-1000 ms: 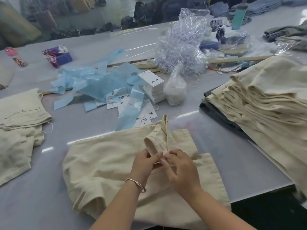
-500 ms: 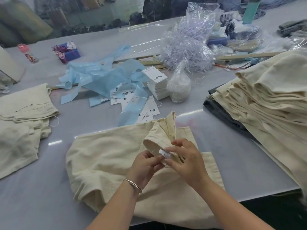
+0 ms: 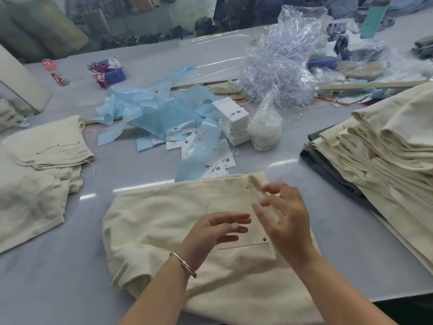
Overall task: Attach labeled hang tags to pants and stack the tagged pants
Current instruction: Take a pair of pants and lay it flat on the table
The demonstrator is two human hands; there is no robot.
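A cream pair of pants lies flat on the table in front of me, its back pocket facing up. My left hand hovers over the pocket with relaxed fingers and holds nothing. My right hand is just above the waistband corner, fingers spread and blurred, also holding nothing. White hang tags are stacked behind the pants, with loose tags scattered nearby. A folded cream stack lies at the left, and a tall pile of cream pants at the right.
Blue plastic strips and a clear bag of tag strings clutter the middle of the table. A small white bag stands by the tags. A wooden ruler lies behind the right pile. A teal bottle stands far right.
Both hands have let go of the folded-up waistband and small label. The waistband now lies flat and the hands have opened above the pants.
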